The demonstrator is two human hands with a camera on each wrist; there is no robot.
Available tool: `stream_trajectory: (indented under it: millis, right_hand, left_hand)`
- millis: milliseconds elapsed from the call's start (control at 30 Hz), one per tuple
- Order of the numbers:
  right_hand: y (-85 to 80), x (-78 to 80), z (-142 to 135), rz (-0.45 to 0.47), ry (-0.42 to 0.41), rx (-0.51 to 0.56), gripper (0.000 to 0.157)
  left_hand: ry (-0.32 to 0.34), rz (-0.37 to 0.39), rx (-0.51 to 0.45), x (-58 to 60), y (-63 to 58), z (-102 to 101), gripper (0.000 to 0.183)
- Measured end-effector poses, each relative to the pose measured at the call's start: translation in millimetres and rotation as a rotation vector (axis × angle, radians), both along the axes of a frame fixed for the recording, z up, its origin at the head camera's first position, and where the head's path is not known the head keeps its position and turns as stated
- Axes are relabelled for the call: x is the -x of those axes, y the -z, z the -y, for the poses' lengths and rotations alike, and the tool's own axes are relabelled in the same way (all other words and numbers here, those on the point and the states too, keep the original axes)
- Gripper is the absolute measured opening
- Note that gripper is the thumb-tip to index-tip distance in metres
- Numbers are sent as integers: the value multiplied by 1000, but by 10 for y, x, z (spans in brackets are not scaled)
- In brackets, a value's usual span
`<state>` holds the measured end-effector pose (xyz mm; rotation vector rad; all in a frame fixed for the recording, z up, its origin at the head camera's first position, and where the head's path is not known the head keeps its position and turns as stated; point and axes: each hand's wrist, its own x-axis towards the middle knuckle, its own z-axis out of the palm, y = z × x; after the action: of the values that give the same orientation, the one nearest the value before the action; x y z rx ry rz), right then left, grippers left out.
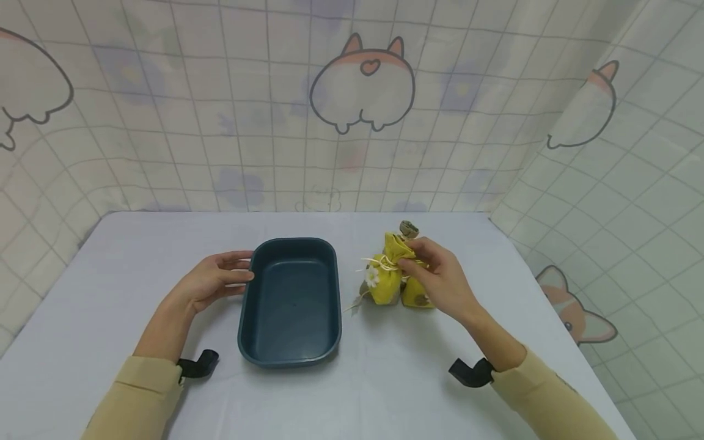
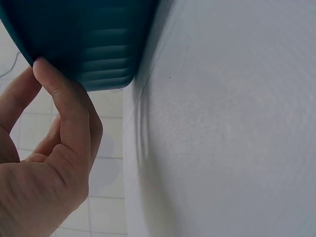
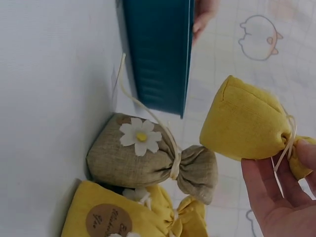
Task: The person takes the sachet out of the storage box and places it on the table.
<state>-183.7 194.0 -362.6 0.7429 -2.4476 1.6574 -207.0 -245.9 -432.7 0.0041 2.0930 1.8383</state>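
Observation:
My right hand (image 1: 440, 275) pinches a small yellow cloth pouch (image 3: 247, 121) by its gathered, cord-tied neck. In the right wrist view the pouch is raised above other pouches. Below it are a grey-brown pouch (image 3: 128, 160) with a white flower and a yellow pouch (image 3: 81, 210) with a round brown label. To the left stands a dark teal rectangular tub (image 1: 290, 362), with nothing inside it. Fingertips of my left hand (image 1: 211, 278) touch the tub's left side near the rim, fingers loosely extended.
A white cloth covers the table (image 1: 181, 238). Behind it and along the right hangs a grid-patterned curtain (image 1: 352, 165) with cartoon animal prints. Black wrist mounts (image 1: 472, 373) sit at both sleeve cuffs. The pouches lie to the right of the tub.

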Motion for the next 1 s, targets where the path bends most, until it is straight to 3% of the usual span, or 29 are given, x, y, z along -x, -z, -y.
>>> stream_trajectory:
  millis: [267, 1000]
  right_hand:
    - [67, -20, -104, 59, -32, -4, 19]
    - [276, -19, -470, 81, -69, -49, 15]
  left_hand:
    - [-4, 1, -7, 4, 0, -1, 74]
    - [-12, -1, -12, -4, 8, 4, 74]
